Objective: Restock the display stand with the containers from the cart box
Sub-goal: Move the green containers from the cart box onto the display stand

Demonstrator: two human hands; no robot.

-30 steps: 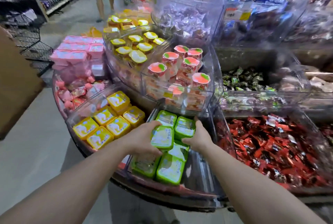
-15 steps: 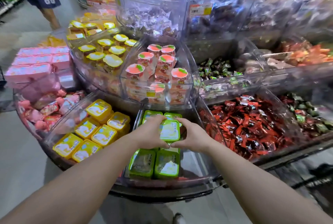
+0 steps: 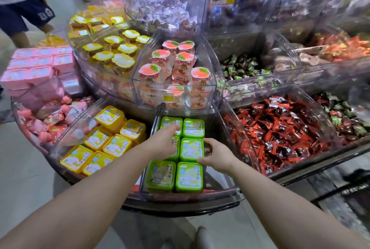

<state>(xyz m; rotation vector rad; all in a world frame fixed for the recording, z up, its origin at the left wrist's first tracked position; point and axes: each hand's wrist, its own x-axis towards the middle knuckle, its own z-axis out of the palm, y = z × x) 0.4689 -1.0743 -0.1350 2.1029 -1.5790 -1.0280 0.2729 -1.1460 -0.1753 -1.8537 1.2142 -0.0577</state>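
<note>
Several green lidded containers [image 3: 189,177] lie in two columns in a clear front bin [image 3: 228,185] of the round display stand [image 3: 180,209]. My right hand [image 3: 217,153] clasps the right edge of the middle green container [image 3: 191,149], which rests flat in the right column. Over the middle container of the left column hovers my left hand [image 3: 162,142], slightly blurred; its fingers are loose, point toward the back row and hold nothing. The cart box is out of view.
Yellow containers [image 3: 112,117] fill the bin to the left, and red wrapped candies [image 3: 280,128] fill the one to the right. Peach cups [image 3: 176,64] stand on the tier above. A person [image 3: 20,8] stands at the far left. A dark cart frame [image 3: 350,188] is at the lower right.
The green container that both hands held above the bin now lies in the right column's middle spot. My left hand has let go and slid left; the right still touches it.
</note>
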